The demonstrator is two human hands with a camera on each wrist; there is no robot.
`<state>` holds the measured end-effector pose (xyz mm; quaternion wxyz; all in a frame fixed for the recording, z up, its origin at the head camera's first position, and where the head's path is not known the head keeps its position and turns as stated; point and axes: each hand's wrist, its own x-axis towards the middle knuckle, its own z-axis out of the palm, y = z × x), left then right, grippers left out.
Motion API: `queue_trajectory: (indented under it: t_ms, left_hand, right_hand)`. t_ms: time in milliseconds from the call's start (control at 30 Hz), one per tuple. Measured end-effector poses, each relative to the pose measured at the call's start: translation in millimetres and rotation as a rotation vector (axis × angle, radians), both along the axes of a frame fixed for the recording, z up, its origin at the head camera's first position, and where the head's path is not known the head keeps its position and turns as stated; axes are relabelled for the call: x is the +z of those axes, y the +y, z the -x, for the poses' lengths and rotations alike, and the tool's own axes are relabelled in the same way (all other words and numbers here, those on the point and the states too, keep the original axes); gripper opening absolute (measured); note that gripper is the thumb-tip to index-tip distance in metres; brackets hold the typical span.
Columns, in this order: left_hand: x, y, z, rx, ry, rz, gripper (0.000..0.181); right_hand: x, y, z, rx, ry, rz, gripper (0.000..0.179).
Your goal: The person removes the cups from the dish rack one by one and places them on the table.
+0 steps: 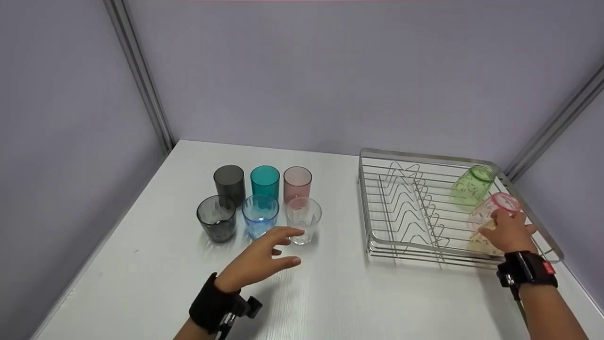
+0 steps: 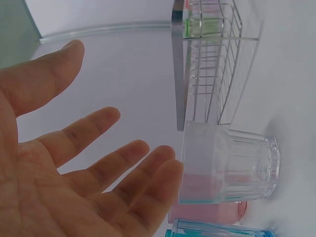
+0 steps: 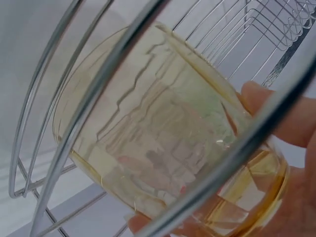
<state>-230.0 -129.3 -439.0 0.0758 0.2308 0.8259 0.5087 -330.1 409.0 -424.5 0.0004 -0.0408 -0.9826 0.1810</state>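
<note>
My right hand (image 1: 512, 231) reaches into the right end of the wire dish rack (image 1: 424, 246). It holds a transparent yellow glass (image 3: 148, 123) by its base end, with the glass tilted mouth-down behind the rack's rails in the right wrist view. Beyond that hand lean a patterned pink glass (image 1: 482, 211) and a patterned green glass (image 1: 469, 188), both inside the rack. My left hand (image 1: 259, 259) hovers over the table with fingers extended and thumb apart, holding nothing. Closest to its fingertips stands a clear glass (image 1: 304, 215), upright.
Beside the clear glass stand a blue glass (image 1: 261, 217) and a grey glass (image 1: 218, 222). Behind them are a dark grey tumbler (image 1: 230, 182), a teal tumbler (image 1: 265, 182) and a pink tumbler (image 1: 297, 182). Pale walls (image 1: 302, 85) enclose the white table (image 1: 330, 293).
</note>
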Motion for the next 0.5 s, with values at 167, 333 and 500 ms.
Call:
queue_trajectory:
  t_ms: [167, 333, 500]
  left_hand:
    - [-0.3, -1.0, -1.4, -0.003, 0.004, -0.002, 0.051]
    - [-0.3, -1.1, -2.2, -0.007, -0.007, -0.014, 0.047]
    - [-0.6, -1.3, -1.2, -0.002, 0.0, -0.014, 0.047]
  right_hand:
    - [0.8, -1, -1.8, -0.013, 0.018, 0.025, 0.043]
    - [6.6, -7, -5.7, -0.045, 0.031, 0.066, 0.046]
    - [17.6, -17, -10.3, -0.07, 0.056, 0.106, 0.051]
